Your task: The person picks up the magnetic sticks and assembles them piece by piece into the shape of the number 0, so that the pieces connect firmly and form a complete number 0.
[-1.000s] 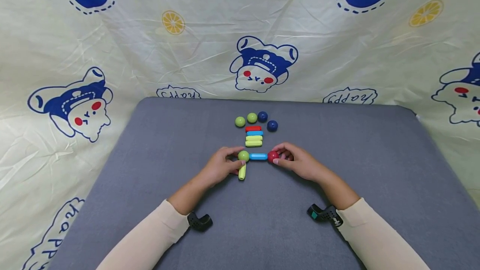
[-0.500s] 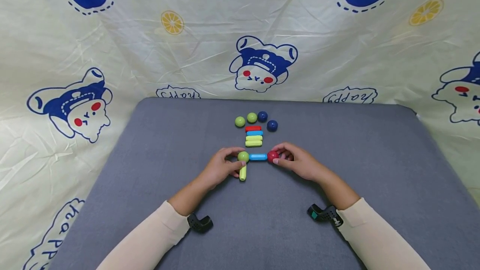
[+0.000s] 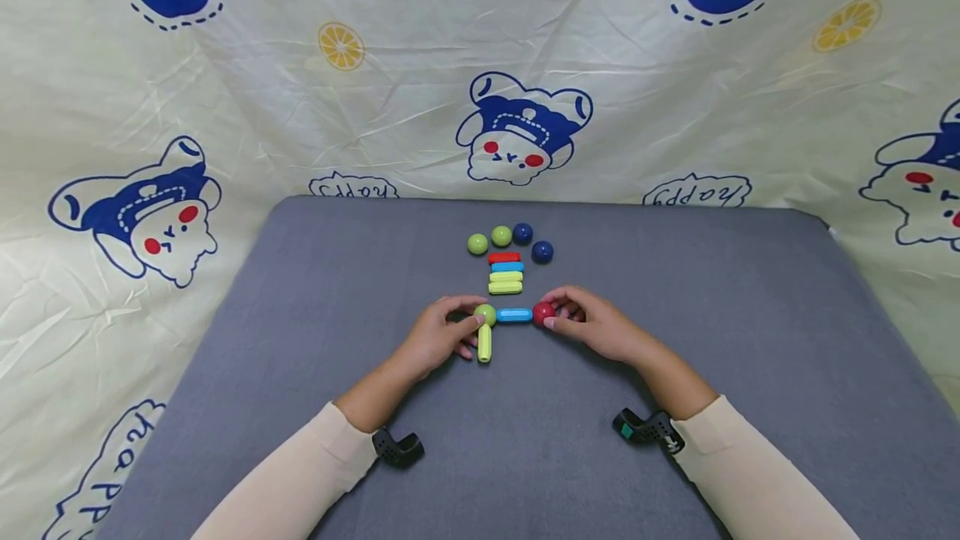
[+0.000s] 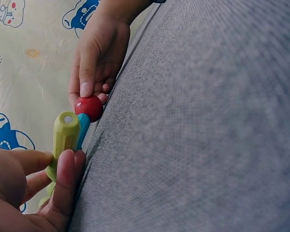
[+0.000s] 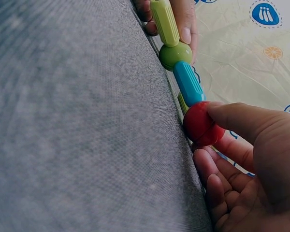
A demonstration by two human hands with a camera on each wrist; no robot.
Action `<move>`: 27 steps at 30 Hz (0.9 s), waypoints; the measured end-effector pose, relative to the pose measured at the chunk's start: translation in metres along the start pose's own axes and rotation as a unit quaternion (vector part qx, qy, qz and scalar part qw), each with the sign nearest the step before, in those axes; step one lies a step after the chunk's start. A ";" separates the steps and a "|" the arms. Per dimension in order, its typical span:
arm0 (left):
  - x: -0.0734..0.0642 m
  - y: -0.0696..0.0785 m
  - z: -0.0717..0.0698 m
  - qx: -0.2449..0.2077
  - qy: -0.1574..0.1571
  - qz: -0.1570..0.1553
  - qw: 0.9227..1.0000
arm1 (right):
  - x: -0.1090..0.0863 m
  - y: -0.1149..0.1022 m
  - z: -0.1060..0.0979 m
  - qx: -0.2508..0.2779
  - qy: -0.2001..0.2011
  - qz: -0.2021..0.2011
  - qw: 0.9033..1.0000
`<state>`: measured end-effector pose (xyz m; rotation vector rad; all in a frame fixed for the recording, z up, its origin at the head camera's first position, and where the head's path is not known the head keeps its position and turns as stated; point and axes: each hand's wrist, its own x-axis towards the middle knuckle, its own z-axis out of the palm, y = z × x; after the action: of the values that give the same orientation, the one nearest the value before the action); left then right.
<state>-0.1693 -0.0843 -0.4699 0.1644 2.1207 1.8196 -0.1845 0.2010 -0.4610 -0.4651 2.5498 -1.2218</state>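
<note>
My left hand [image 3: 437, 333] pinches a green ball [image 3: 487, 312] between thumb and fingers. From that ball a light blue rod [image 3: 514, 316] runs right to a red ball [image 3: 543, 313], which my right hand [image 3: 600, 325] holds with thumb and fingertips. A yellow-green rod [image 3: 484, 344] joins the green ball and points toward me, at a right angle to the blue one. Its free end carries a round metal-looking disc in the left wrist view, where left fingers [image 4: 65, 169] lie close around the yellow-green rod [image 4: 66, 133]. The right wrist view shows the pieces joined end to end.
Beyond the hands lie a red rod [image 3: 504, 257], another blue rod [image 3: 507, 267] and two yellow-green rods [image 3: 506, 282], stacked in rows. Farther back are two green balls [image 3: 501, 236] and two dark blue balls [image 3: 542, 252]. A grey cloth-covered table [image 3: 675, 273] meets a printed curtain behind.
The left thumb has slid back a little on the green ball, showing more of the yellow-green rod, which has straightened slightly toward me. The right hand keeps its hold on the red ball.
</note>
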 end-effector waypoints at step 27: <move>0.000 0.001 0.000 0.006 0.001 -0.002 1.000 | 0.000 -0.006 0.000 0.006 0.028 0.011 1.000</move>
<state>-0.1694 -0.0840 -0.4694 0.1616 2.1319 1.8059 -0.1831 0.1973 -0.4564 -0.4049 2.5855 -1.2573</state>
